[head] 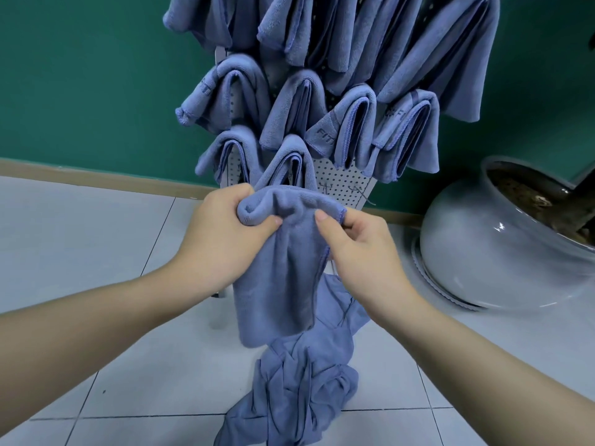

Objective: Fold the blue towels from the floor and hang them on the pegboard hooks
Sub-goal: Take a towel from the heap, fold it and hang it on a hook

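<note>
Both hands are gripping one folded towel (277, 268) at its top fold, in front of the pegboard (341, 181). Left hand (222, 233) is curling round the rolled left end; right hand (360, 249) is pinching the right edge. Towel is hanging down over the floor pile (299, 387). Hung towels (322, 91) are covering most of the board. White pot (502, 246) is sitting right.

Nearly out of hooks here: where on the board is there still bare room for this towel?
Only the bare lower right of the pegboard, below the hung towels and above the right hand. Everything higher is crowded.
</note>
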`<state>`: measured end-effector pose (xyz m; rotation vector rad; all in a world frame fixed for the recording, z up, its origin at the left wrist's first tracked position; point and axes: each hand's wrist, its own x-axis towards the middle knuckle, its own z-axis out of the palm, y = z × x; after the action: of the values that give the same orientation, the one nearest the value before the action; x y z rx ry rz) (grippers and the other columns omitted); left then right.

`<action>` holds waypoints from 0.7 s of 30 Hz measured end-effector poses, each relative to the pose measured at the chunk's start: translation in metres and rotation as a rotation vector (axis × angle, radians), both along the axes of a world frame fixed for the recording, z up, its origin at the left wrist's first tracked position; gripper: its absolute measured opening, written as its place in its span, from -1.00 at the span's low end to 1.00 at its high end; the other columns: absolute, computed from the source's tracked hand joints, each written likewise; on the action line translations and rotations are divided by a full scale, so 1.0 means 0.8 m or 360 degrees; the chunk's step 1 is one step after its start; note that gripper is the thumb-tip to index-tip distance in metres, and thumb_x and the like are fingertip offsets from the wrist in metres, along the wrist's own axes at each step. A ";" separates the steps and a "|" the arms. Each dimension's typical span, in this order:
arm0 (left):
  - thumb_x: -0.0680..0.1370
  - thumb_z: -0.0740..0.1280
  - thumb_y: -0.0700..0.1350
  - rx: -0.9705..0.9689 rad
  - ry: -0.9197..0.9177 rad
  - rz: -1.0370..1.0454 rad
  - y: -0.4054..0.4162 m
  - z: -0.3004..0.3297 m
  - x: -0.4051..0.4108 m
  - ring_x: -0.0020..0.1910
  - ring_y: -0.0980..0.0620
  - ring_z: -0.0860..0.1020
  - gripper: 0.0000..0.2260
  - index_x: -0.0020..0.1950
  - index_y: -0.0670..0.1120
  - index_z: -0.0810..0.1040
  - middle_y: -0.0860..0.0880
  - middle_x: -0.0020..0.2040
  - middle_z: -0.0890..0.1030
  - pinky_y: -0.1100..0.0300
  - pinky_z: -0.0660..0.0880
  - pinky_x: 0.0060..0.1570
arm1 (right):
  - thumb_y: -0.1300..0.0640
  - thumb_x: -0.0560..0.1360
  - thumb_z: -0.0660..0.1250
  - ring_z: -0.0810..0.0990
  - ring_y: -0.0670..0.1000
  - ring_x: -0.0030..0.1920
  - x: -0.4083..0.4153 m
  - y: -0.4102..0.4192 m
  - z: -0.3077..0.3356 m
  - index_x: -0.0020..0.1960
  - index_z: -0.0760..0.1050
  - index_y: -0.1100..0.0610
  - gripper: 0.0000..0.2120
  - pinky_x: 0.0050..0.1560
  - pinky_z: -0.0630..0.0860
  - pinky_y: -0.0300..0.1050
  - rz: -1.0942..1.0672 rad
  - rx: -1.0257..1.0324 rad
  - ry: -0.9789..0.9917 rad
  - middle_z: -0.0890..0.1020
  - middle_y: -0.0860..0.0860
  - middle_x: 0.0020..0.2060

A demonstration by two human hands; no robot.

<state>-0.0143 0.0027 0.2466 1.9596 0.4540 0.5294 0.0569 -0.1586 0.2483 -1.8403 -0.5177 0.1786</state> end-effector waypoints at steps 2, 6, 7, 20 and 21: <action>0.48 0.49 -0.13 -0.0043 -0.0022 0.0080 -0.002 -0.001 0.003 -0.45 0.15 0.26 -0.60 -0.35 -0.03 0.28 0.14 -0.48 0.31 0.30 0.23 -0.47 | -0.18 0.51 0.30 0.44 0.13 -0.32 -0.012 0.003 -0.001 -0.06 0.51 0.41 -0.43 -0.19 0.54 0.24 0.0062 0.0005 -0.0036 0.59 0.39 -0.23; 0.48 0.43 -0.20 -0.0120 -0.0046 0.0159 -0.012 -0.005 0.005 -0.45 0.14 0.24 -0.65 -0.34 -0.05 0.28 0.12 -0.47 0.31 0.31 0.23 -0.48 | 0.04 0.66 0.31 0.28 -0.10 -0.36 -0.031 0.004 -0.013 -0.25 0.40 0.27 -0.60 -0.28 0.38 0.12 0.0158 0.0014 -0.0089 0.32 -0.13 -0.45; 0.48 0.42 -0.20 -0.0129 -0.0040 0.0161 -0.015 -0.005 0.004 -0.44 0.13 0.25 -0.68 -0.33 -0.07 0.30 0.10 -0.45 0.32 0.30 0.24 -0.47 | 0.07 0.67 0.30 0.27 -0.11 -0.36 -0.033 0.004 -0.015 -0.28 0.38 0.21 -0.61 -0.28 0.37 0.10 0.0173 0.0009 -0.0089 0.30 -0.17 -0.45; 0.49 0.35 -0.23 -0.0174 -0.0150 -0.0342 -0.042 0.007 -0.029 -0.32 -0.02 0.52 -0.91 -0.05 -0.10 0.50 -0.06 -0.17 0.61 0.16 0.47 -0.39 | 0.07 0.68 0.26 0.43 0.01 -0.32 -0.033 -0.002 -0.003 -0.10 0.62 0.10 -0.75 -0.28 0.46 0.08 0.0170 0.0020 -0.0052 0.57 0.23 -0.33; 0.46 0.31 -0.24 -0.0179 -0.0158 -0.0417 -0.041 0.010 -0.031 -0.30 -0.05 0.53 -0.87 -0.04 -0.07 0.51 -0.03 -0.15 0.61 0.13 0.51 -0.36 | 0.08 0.68 0.25 0.47 0.05 -0.31 -0.031 -0.003 -0.001 -0.07 0.62 0.11 -0.76 -0.23 0.52 0.12 0.0153 0.0020 -0.0052 0.60 0.25 -0.28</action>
<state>-0.0391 -0.0304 0.2544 1.8405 0.1571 0.4217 0.0318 -0.1608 0.2473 -1.8096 -0.6294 0.2098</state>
